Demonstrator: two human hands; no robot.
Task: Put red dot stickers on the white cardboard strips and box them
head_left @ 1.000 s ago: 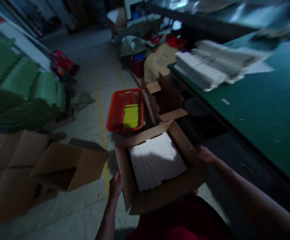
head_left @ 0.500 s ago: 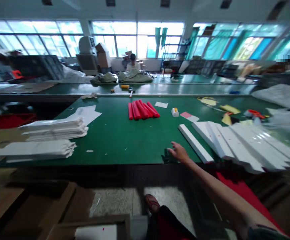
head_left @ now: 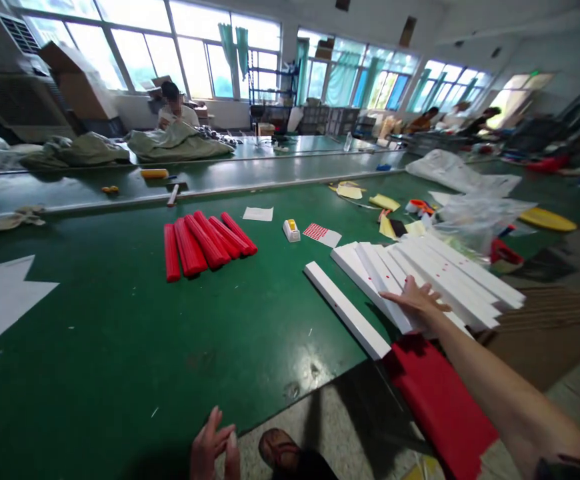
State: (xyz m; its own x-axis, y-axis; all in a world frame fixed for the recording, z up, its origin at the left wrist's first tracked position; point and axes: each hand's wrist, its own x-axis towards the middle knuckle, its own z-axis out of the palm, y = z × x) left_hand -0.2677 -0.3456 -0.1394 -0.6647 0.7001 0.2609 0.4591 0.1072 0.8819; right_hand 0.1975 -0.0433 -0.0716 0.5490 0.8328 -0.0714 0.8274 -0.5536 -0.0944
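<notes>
My right hand (head_left: 417,301) reaches over the near ends of several long white boxes (head_left: 450,277), its fingers spread and nothing gripped. Whether its fingertips touch the boxes I cannot tell. Small red dots mark some of these boxes. A single long white box (head_left: 347,310) lies apart, just left of the group. Low in the view, my left hand (head_left: 214,448) hovers by the table's near edge with fingers apart and holds nothing. Several red plastic-looking rolls (head_left: 203,240) lie side by side farther back on the green table (head_left: 170,353).
A small white and yellow object (head_left: 291,231) sits beside a sheet of red dots (head_left: 322,234). Clear plastic bags (head_left: 475,217) and orange-handled scissors (head_left: 419,207) lie back right. White sheets (head_left: 5,297) are at left. Red material (head_left: 440,400) hangs below the boxes. People sit beyond.
My view has turned right and come nearer the table. My right hand has moved from bare tabletop to over the white boxes. My left hand has come into view at the bottom.
</notes>
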